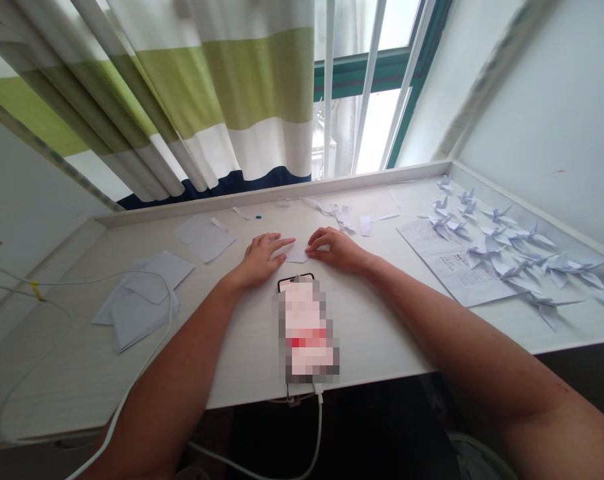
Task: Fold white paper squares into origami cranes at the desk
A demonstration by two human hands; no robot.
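Note:
Both my hands rest on a small white folded paper (297, 254) lying flat on the pale wooden desk (382, 333). My left hand (263, 256) presses the paper's left edge with its fingers stretched out and close together. My right hand (333, 247) has its fingers curled, with the fingertips pinching down on the paper's right edge. A phone (307, 330) lies on the desk just in front of the paper, between my forearms.
Several folded paper cranes (512, 257) lie at the right beside a printed sheet (455, 263). Stacked paper squares (142, 297) sit at the left. Paper scraps (345, 217) lie near the window ledge. A white cable (132, 393) loops over the left front edge.

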